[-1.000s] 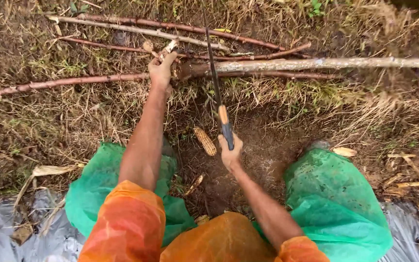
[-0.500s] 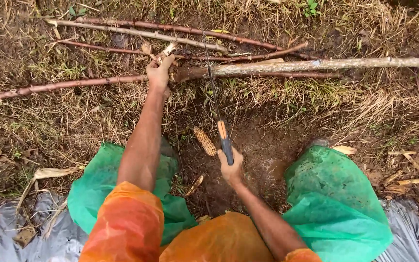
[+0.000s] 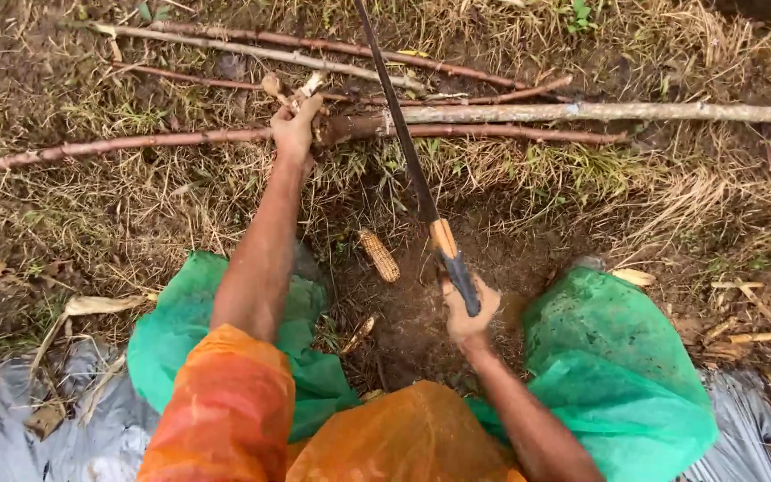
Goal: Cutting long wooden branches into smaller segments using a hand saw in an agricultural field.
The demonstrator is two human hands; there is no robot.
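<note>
Left hand (image 3: 294, 128) stretched far out, fingers (image 3: 307, 112) wrapped tight around the cut end of a thick stick (image 3: 582, 112) lying flat on the ground (image 3: 136, 205), near the far edge of the dirt patch. Right hand (image 3: 468, 314) close to the body, fingers clamped on the dark handle of a long knife (image 3: 412, 170). Blade thin and dark, raised and slanting up and away, crossing over the thick stick just beside the left hand; cannot tell if blade and stick are touching. More thin reddish sticks (image 3: 314, 45) lying side by side on the dry grass beyond the thick one, and one long reddish stick (image 3: 109, 145) running off to the left. A small yellow corn cob (image 3: 378, 254) lying on the bare dirt between the two arms, just left of the knife handle. Orange plastic sleeves (image 3: 220, 402) on the arms. Green plastic sheets (image 3: 622, 366) over both knees. Grey plastic sheet (image 3: 11, 437) on the ground at the near edge.
</note>
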